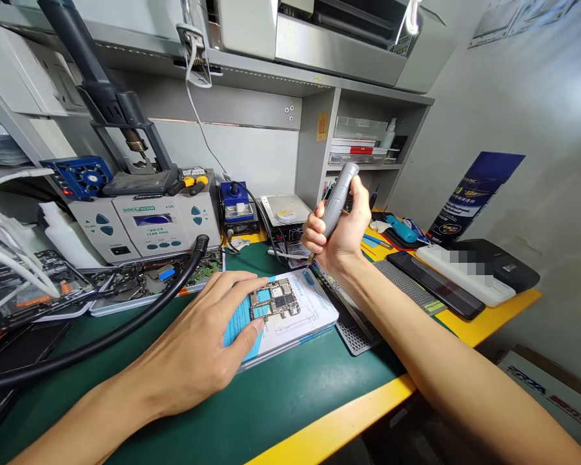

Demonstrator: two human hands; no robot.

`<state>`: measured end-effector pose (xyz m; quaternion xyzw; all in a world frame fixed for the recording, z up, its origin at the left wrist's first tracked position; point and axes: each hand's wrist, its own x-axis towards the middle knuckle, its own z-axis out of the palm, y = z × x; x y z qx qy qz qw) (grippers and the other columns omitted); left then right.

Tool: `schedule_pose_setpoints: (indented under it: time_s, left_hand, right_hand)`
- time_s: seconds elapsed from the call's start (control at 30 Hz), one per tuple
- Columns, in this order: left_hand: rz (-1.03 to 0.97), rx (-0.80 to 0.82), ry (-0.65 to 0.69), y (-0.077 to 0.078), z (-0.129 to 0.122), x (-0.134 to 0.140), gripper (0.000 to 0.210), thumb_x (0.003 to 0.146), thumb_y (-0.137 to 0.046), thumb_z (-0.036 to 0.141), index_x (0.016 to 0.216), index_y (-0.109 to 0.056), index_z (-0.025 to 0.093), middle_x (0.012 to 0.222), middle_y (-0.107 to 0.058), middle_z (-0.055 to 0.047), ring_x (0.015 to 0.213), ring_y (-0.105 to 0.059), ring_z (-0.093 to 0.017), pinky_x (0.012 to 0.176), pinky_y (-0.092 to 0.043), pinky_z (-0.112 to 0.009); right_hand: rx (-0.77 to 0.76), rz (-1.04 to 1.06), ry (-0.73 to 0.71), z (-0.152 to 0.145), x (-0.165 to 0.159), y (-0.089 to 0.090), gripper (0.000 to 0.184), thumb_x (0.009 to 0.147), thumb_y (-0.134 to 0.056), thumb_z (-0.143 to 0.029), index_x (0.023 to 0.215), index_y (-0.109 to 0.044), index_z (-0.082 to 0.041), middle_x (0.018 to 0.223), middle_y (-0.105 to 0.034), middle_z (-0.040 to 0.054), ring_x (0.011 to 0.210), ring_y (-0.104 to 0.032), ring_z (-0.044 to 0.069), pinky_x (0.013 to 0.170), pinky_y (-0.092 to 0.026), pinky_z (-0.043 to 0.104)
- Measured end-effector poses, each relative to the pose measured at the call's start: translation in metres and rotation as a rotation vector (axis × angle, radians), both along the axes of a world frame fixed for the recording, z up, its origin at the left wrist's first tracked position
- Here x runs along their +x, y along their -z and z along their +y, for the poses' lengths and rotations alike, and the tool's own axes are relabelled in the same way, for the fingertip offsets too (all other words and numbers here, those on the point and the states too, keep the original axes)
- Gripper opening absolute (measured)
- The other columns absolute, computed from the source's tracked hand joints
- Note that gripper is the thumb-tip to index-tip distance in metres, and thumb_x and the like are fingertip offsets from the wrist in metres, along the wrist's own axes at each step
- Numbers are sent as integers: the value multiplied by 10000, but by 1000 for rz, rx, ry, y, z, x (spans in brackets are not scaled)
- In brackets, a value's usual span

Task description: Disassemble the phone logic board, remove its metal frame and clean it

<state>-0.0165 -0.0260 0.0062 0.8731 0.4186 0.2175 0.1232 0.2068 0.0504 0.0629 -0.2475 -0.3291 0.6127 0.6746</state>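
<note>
A phone circuit board (281, 299) lies flat on a white and blue box (314, 323). My left hand (213, 332) reaches over the box's left end, its fingertips and thumb against the board's left side, steadying it. Raised above the box's back right corner, my right hand (341, 226) is wrapped round a thick grey pen-shaped tool (337, 197). The thin brass-coloured tip of that tool points down beside the back of the box, apart from the board.
Behind stands a hot-air rework station (148, 226); its black hose (140, 326) crosses the mat at left. Perforated metal plates (361, 342), a black phone (436, 284) and a blue spray can (472, 197) lie or stand to the right. Shelves (314, 129) rise at the back.
</note>
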Motion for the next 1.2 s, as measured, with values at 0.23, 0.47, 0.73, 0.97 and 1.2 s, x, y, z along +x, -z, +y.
schedule_pose_setpoints:
  time_s: [0.23, 0.47, 0.73, 0.97, 1.2]
  left_hand:
    - [-61, 58, -17, 1, 2, 1, 435, 969, -568, 377, 1379, -462, 281, 1348, -552, -85, 1280, -511, -289, 1094, -441, -486]
    - [-119, 158, 24, 3, 1, 2, 439, 952, -602, 293, 1366, -454, 291, 1364, -529, -71, 1302, -499, -254, 1121, -413, -421]
    - [-74, 139, 1, 4, 2, 0, 407, 944, -611, 331, 1327, -480, 287, 1298, -569, -67, 1228, -527, -267, 1056, -448, -445]
    - [-40, 131, -3, 6, 3, 0, 355, 943, -604, 349, 1280, -521, 271, 1285, -578, -68, 1215, -520, -268, 1027, -465, -437]
    - [-50, 141, 1, 4, 2, 1, 316, 942, -603, 352, 1236, -559, 248, 1231, -595, -70, 1165, -539, -262, 976, -490, -416]
  right_hand:
    - [-23, -3, -73, 3, 1, 4, 684, 821, -449, -845, 563, -489, -212, 395, -387, -51, 287, -289, 71, 280, -169, 191]
    - [-70, 23, -218, 0, 1, 2, 689, 857, -391, -827, 567, -486, -209, 410, -367, -53, 311, -267, 72, 284, -176, 190]
    - [41, -112, -283, -13, -7, 3, 682, 795, -478, -860, 567, -515, -218, 422, -358, -52, 325, -249, 68, 290, -188, 191]
    - [95, -198, -305, -29, -22, 8, 693, 849, -405, -841, 558, -503, -220, 423, -345, -45, 329, -242, 62, 292, -193, 184]
    - [142, -246, -243, -34, -29, 8, 704, 858, -369, -855, 559, -477, -226, 423, -331, -43, 331, -230, 63, 286, -189, 192]
